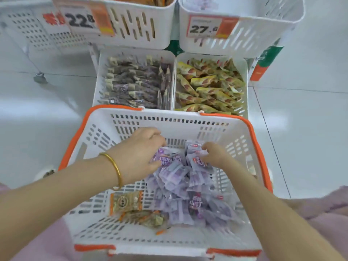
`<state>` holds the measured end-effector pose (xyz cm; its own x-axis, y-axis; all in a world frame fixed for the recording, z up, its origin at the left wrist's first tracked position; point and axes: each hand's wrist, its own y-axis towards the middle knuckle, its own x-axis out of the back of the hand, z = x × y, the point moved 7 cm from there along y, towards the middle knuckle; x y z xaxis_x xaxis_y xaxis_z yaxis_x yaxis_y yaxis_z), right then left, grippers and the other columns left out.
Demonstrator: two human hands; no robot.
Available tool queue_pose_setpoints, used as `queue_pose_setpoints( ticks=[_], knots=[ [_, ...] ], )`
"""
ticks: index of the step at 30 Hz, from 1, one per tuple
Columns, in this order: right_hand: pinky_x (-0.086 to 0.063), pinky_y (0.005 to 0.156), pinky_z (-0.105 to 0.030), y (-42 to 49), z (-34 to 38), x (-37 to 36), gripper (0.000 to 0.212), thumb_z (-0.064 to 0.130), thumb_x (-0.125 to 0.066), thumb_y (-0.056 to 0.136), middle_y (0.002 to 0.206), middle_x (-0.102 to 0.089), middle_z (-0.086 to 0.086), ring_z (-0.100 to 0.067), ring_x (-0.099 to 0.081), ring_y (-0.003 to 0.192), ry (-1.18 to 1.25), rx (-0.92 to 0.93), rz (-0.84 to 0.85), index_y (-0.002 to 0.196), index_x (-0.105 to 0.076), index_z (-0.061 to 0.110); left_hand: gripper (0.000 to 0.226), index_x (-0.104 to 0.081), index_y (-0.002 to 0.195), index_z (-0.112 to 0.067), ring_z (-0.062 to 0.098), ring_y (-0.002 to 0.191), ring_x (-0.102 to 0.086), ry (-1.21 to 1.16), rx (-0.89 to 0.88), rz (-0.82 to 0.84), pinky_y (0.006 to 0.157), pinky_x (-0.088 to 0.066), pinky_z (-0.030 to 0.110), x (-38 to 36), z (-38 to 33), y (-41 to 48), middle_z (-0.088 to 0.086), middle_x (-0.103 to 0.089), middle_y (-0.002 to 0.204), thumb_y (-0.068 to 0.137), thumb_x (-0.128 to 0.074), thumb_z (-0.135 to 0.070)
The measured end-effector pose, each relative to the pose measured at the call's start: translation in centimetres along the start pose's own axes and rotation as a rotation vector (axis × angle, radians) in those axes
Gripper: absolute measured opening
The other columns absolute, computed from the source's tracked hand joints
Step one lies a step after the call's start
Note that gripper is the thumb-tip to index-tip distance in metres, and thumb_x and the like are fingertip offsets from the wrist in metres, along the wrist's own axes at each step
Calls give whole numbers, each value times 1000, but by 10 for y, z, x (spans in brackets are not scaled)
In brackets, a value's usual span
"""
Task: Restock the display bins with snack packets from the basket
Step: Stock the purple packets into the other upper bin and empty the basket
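Basket [169, 117] sat near, against the two lower display bins [98, 87] | purple snack packets [177, 178] heaped at its right | left hand [139, 155] grip curled round a bunch, right hand [214, 155] pinching one | best gather a full, tidy handful, leaving the brown packets [126, 202]

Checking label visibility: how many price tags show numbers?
2: left price tag on the upper left bin, right price tag on the upper right bin. Others may be hidden.

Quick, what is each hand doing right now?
Left hand: fingers curled round purple snack packets in the basket.
Right hand: pinching a purple packet.
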<state>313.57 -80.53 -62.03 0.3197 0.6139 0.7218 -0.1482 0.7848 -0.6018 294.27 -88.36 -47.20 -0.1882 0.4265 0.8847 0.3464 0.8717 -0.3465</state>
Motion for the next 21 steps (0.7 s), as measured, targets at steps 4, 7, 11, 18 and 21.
queue_pose_setpoints(
  ticks=[4,7,11,18,21],
  knots=[
    [-40,76,-29,21,-15,-26,57,23,-65,88,129,-52,-16,-31,-53,112,148,-59,-49,135,-37,6,43,-36,136,-24,16,139,-13,51,-18,27,112,-18,26,-10,-3,5,-1,-20,148,95,-46,-35],
    [-44,81,-33,35,-18,-34,71,25,-71,83,124,-56,-14,-31,-55,111,205,-60,-27,138,-29,6,41,-39,133,-23,15,133,-19,63,-24,34,108,-25,26,-13,-1,8,-3,-26,142,94,-47,-33],
    [-47,75,-34,41,-24,-40,82,30,-79,74,95,-59,-5,-27,-58,96,242,-113,-60,136,-31,8,41,-38,134,-24,14,134,-17,33,-32,83,107,-24,25,-17,-3,14,-3,-24,143,95,-47,-32],
    [-46,67,-32,33,-25,-47,71,12,-79,75,76,-50,7,-19,-55,82,476,-97,-173,126,-32,10,40,-38,133,-24,16,137,-15,72,-28,122,110,-28,31,-24,-3,16,-1,-23,145,95,-46,-33],
    [-43,58,-28,28,-30,-48,69,12,-82,71,90,-50,-3,-21,-54,82,561,-117,-231,121,-35,8,40,-38,133,-24,17,137,-15,81,-19,133,110,-29,33,-26,-4,16,-1,-22,146,95,-46,-33]
  ],
)
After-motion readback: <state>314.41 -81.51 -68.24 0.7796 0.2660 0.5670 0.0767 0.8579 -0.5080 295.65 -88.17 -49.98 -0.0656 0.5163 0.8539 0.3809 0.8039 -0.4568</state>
